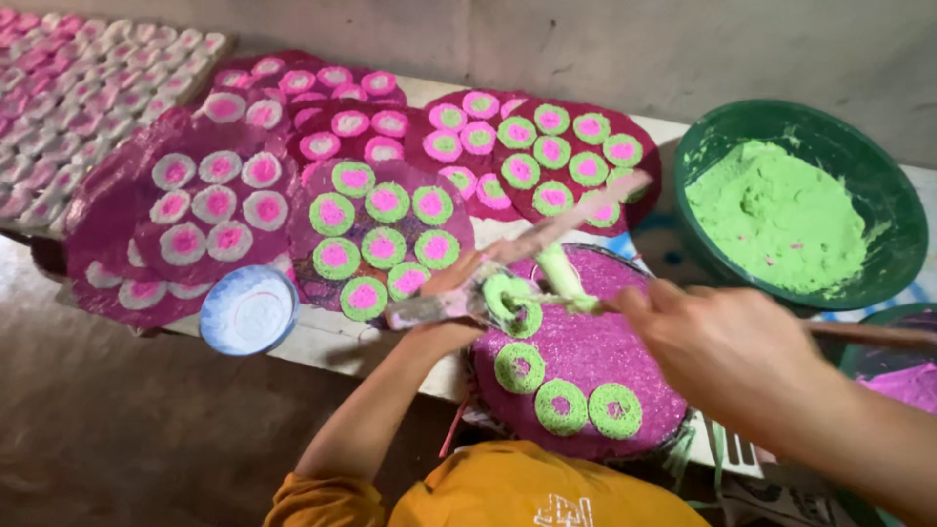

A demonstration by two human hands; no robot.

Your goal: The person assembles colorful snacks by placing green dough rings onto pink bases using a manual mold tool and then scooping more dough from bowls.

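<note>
The left hand (451,293) is gripping a flat ring mould (508,298) packed with green paste, holding it over the top edge of a round magenta tray (595,356) at the front of the worktop (327,342). The right hand (727,356) is closing around a thin wooden stick (869,334), its pale far end lying across the mould, blurred in motion. Three finished green rings (561,405) with pink centres are sitting on that tray, near its front rim. Moving outward, just to the left, another magenta sheet (376,234) is carrying green-rimmed pink discs in rows, and beyond it more sheets are overlapping, some with white-rimmed discs (210,205), some with green ones (556,146). A small blue-and-white bowl (249,310) is resting at the worktop's front edge. To the right, a big green basin (805,215) is holding a mound of bright green paste, and a second basin (903,376) with pink paste is peeking in at the frame's edge. Far left, a rack (88,88) of pale pink-and-white discs is stretching away. A plain grey wall (683,49) is running behind, and a dull brown floor (127,429) is showing below.
</note>
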